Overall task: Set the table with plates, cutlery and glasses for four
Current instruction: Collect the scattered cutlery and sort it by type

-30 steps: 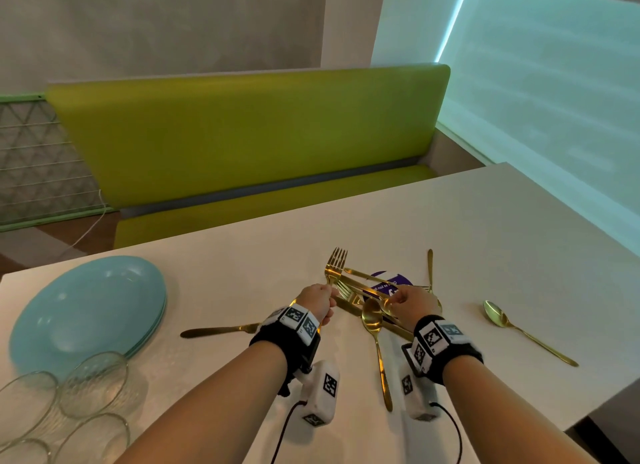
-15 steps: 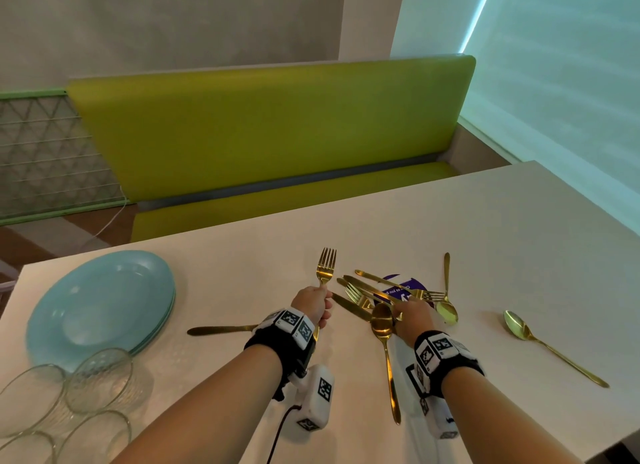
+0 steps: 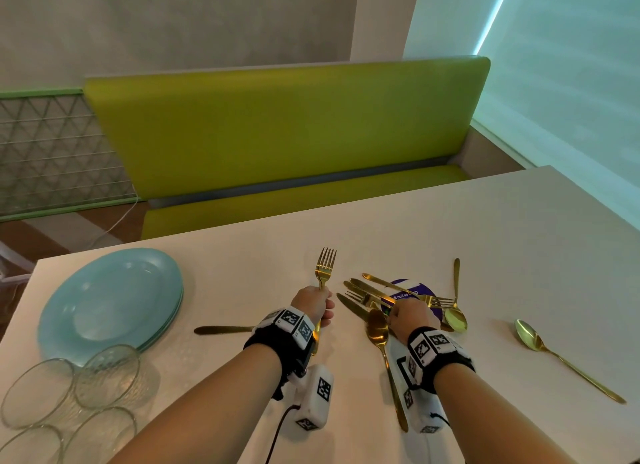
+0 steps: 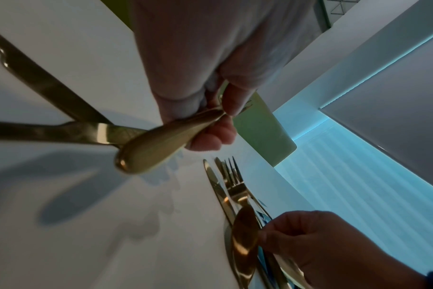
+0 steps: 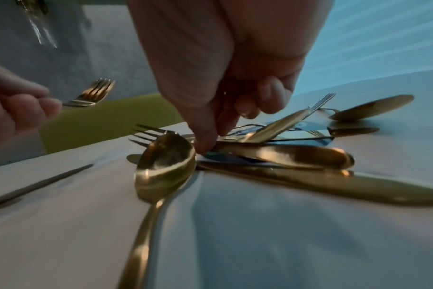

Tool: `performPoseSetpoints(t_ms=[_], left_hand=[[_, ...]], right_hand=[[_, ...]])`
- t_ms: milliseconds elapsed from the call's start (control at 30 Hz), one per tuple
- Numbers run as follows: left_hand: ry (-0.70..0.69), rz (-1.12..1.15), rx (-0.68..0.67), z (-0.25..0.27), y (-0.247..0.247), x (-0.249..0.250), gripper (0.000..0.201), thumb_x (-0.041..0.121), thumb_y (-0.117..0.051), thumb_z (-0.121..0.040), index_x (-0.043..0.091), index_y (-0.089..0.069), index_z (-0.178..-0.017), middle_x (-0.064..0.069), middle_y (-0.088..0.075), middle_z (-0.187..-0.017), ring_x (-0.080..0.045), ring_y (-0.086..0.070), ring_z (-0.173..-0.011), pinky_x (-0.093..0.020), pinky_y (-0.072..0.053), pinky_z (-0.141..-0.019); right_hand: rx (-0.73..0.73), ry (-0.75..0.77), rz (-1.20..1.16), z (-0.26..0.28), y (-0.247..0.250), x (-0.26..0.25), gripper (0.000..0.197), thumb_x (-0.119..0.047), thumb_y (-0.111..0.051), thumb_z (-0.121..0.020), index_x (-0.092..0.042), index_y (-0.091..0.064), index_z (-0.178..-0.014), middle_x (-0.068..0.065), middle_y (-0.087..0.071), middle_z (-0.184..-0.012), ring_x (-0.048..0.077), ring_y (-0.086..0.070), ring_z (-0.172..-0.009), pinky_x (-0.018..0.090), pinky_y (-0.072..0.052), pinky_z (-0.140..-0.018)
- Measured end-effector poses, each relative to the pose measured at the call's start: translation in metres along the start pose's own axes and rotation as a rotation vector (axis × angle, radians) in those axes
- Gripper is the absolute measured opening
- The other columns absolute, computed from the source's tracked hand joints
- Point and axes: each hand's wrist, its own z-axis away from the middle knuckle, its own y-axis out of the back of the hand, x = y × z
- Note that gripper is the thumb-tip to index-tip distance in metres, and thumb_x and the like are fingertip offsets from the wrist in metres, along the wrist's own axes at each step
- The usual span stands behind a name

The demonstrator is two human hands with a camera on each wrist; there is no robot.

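Observation:
My left hand (image 3: 313,304) grips a gold fork (image 3: 323,266) by its handle, tines pointing away, lifted just left of the pile; the left wrist view shows my fingers (image 4: 210,135) wrapped round the fork handle (image 4: 161,142). A pile of gold cutlery (image 3: 374,292) lies across a round purple sticker (image 3: 414,290). My right hand (image 3: 410,316) reaches into the pile. Its fingertips (image 5: 205,144) pinch at what looks like a fork's handle (image 5: 185,136) beside a spoon bowl (image 5: 166,156). A stack of pale blue plates (image 3: 110,301) and several glasses (image 3: 107,373) sit at the left.
On the white table (image 3: 485,238) a knife (image 3: 221,329) lies left of my left wrist. One spoon (image 3: 455,320) lies right of the pile and another spoon (image 3: 530,337) farther right. A green bench (image 3: 277,127) stands beyond the far table edge.
My left hand has drawn its fork a little left and away from the pile. The right hand has stayed in the pile, fingers working lower among the pieces.

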Motion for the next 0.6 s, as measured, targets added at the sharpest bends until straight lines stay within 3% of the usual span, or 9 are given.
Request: performPoseSetpoints(t_ms=[133,333,467,600], left_hand=[[-0.009,-0.01,0.007,0.0,0.002,0.0,0.016,0.013,-0.038,-0.099,0.006,-0.052,-0.098,-0.006,-0.052,-0.07,-0.016,-0.048,-0.055,-0.025,-0.043,-0.051],[-0.03,0.003,-0.002,0.001,0.001,0.005,0.017,0.012,-0.036,-0.1,0.004,-0.051,-0.099,-0.007,-0.052,-0.069,-0.016,-0.048,-0.055,-0.025,-0.043,-0.052],[-0.05,0.012,-0.032,0.003,-0.002,0.008,0.017,0.012,-0.036,-0.101,0.003,-0.05,-0.1,-0.008,-0.053,-0.071,-0.017,-0.05,-0.057,-0.026,-0.044,-0.055],[-0.071,0.006,-0.086,0.008,-0.002,0.007,0.017,0.013,-0.038,-0.1,0.006,-0.053,-0.094,-0.008,-0.06,-0.075,-0.018,-0.058,-0.063,-0.027,-0.05,-0.061]], right_hand=[[0.01,-0.008,-0.157,0.0,0.005,-0.004,0.022,-0.026,-0.05,-0.094,-0.013,-0.067,-0.1,0.002,-0.066,-0.093,0.016,-0.062,-0.084,0.029,-0.054,-0.078],[0.065,0.013,-0.571,0.003,0.029,-0.021,0.016,-0.025,-0.058,-0.09,-0.014,-0.07,-0.088,0.0,-0.068,-0.088,0.015,-0.058,-0.079,0.02,-0.043,-0.058],[-0.188,-0.011,-0.947,0.018,0.041,-0.041,0.016,-0.024,-0.065,-0.087,-0.018,-0.066,-0.072,0.0,-0.062,-0.072,0.011,-0.049,-0.057,0.021,-0.04,-0.05],[-0.385,0.039,-0.976,0.027,0.034,-0.052,0.017,-0.021,-0.059,-0.091,-0.015,-0.063,-0.076,0.001,-0.06,-0.069,0.009,-0.044,-0.05,0.017,-0.037,-0.043]])
